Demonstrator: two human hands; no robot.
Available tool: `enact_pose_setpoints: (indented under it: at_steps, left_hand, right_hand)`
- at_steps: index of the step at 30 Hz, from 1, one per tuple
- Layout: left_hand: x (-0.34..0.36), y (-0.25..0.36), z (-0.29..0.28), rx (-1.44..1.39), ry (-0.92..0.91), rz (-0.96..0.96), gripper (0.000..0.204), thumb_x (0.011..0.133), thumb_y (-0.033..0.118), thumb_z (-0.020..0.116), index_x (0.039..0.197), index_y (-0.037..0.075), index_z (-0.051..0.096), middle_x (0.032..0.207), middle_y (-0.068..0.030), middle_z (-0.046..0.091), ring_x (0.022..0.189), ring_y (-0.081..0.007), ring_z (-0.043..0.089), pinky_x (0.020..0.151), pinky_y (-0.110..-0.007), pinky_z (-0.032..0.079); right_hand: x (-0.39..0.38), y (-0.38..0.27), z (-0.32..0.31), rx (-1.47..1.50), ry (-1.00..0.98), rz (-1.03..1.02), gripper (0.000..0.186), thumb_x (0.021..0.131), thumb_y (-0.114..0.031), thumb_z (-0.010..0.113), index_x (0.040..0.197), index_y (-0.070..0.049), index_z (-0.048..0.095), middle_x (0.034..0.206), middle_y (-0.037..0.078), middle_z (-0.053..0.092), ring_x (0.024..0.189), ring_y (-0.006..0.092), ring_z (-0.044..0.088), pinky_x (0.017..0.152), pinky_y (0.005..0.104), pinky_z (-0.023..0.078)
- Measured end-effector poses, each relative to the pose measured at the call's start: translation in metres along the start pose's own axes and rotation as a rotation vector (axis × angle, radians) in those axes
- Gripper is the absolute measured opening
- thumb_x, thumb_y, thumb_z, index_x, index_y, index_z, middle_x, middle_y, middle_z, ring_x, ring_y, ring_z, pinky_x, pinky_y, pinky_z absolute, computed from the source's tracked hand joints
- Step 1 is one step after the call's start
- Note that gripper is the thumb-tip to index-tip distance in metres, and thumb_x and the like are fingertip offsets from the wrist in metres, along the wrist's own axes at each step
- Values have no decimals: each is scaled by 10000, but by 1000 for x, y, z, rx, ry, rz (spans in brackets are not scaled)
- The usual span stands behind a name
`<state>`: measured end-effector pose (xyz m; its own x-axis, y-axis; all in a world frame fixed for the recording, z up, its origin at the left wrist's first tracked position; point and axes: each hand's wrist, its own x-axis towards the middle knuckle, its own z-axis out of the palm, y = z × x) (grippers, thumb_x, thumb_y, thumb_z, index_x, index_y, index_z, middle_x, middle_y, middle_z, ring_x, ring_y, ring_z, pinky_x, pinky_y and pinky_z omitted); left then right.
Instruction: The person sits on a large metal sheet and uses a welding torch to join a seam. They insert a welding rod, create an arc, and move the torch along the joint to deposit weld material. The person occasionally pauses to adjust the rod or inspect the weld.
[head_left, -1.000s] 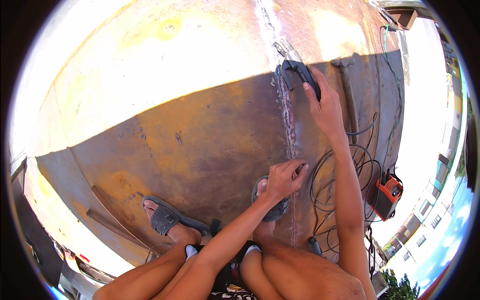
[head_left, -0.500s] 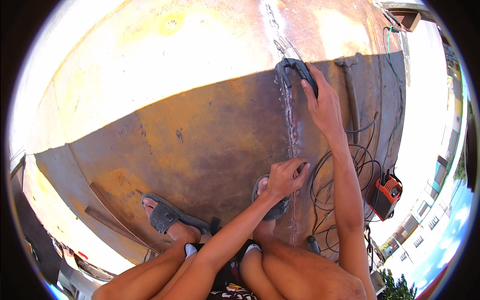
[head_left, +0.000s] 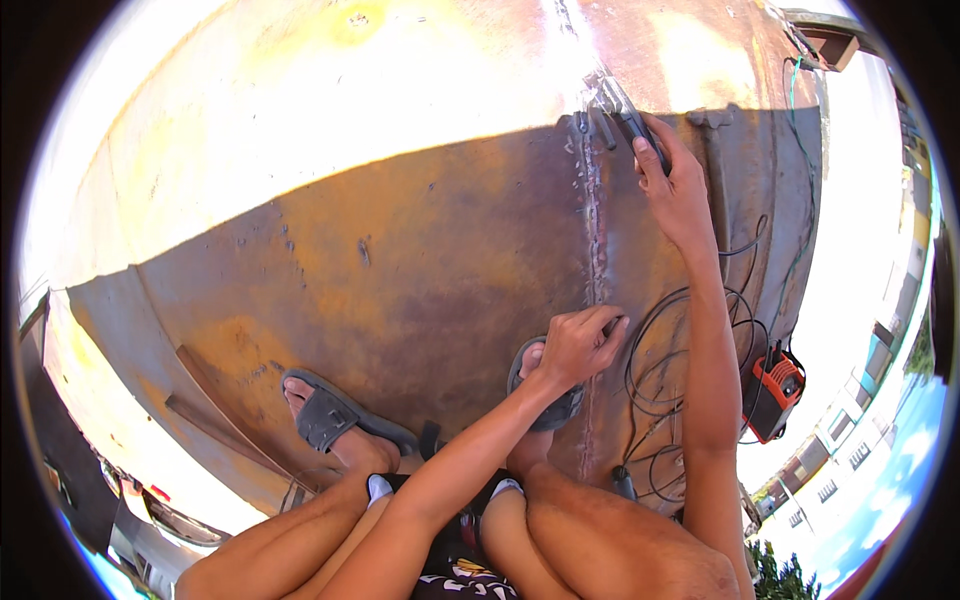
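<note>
My right hand (head_left: 680, 190) reaches forward over a rough weld seam (head_left: 594, 235) and grips a welding clamp (head_left: 632, 122) by one black handle. Its silver metal jaws point away from me, at or just over the seam where shade meets sunlight; contact is unclear. The second black handle stands apart from the gripped one. Closer to me, my left hand (head_left: 578, 348) is closed above the seam, by my right foot. Something dark shows between its thumb and fingers, too small to name.
I squat in sandals (head_left: 328, 412) on a curved, rusty steel surface (head_left: 450, 250). Looped black cable (head_left: 640, 385) lies right of the seam beside an orange-and-black machine (head_left: 773, 393). A metal bar (head_left: 715, 165) lies beyond. Steel strips (head_left: 225, 425) lie at left. A dark cylindrical piece (head_left: 624, 483) sits near my right knee.
The clamp has turned in my right hand: its curved black handle faced the seam before, and now the metal jaws show. The view has shifted slightly; my left hand stays closed above the seam.
</note>
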<state>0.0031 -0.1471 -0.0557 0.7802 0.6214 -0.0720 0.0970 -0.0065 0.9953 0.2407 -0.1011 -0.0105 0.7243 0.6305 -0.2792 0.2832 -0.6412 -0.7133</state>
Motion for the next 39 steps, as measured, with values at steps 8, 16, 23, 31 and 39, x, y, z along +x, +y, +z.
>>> enact_pose_setpoints:
  at_steps: [8,16,23,31,39]
  left_hand:
    - [0,-3,2,-14,5,17,86,928,34,814,989,7,759,801,-103,764,591,-200,718,555,-315,551]
    - [-1,-3,2,-4,-5,14,88,931,39,814,997,8,763,802,-100,768,593,-195,721,560,-309,554]
    - [-1,-3,2,-1,-4,17,83,937,42,810,995,3,766,812,-103,774,595,-189,723,561,-304,555]
    - [0,-3,2,11,-5,25,82,939,41,808,996,-2,768,828,-107,782,587,-184,714,559,-304,554]
    - [-1,-6,4,2,21,43,108,929,41,817,1018,12,765,835,-114,778,588,-198,712,566,-316,559]
  right_hand:
    - [1,0,-2,-52,-8,4,468,1138,-342,625,1471,-14,648,878,100,699,796,172,644,748,363,515]
    - [1,2,-1,-68,-1,-36,465,1147,-336,632,1497,-30,632,861,27,634,750,99,569,681,292,469]
    - [0,-1,-2,-63,-5,-10,465,1133,-339,631,1468,-17,646,895,120,709,811,187,655,767,367,519]
    - [2,3,-1,-61,-1,-26,456,1133,-331,631,1464,-18,648,895,123,710,798,191,653,752,369,515]
    - [1,6,0,31,28,-39,466,1135,-326,642,1478,-11,631,857,67,667,753,140,604,696,330,486]
